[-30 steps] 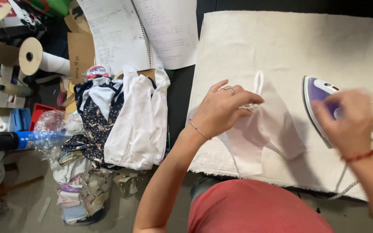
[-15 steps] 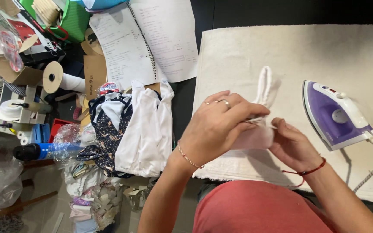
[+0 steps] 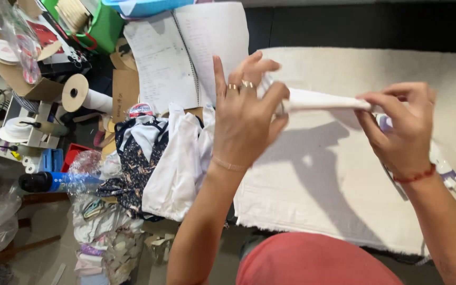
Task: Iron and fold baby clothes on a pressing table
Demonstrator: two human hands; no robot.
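Lifted off the cream cloth [image 3: 344, 200] since before, white fabric piece [image 3: 323, 99] stretched taut, left hand [image 3: 244, 124] and right hand [image 3: 402, 126] pinching its ends

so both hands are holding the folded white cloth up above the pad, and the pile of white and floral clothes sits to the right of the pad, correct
Not quite. The left hand and right hand do hold the folded white cloth up above the pad, but the pile of white and floral clothes sits to the left of the pad, not the right. The head view shows it.
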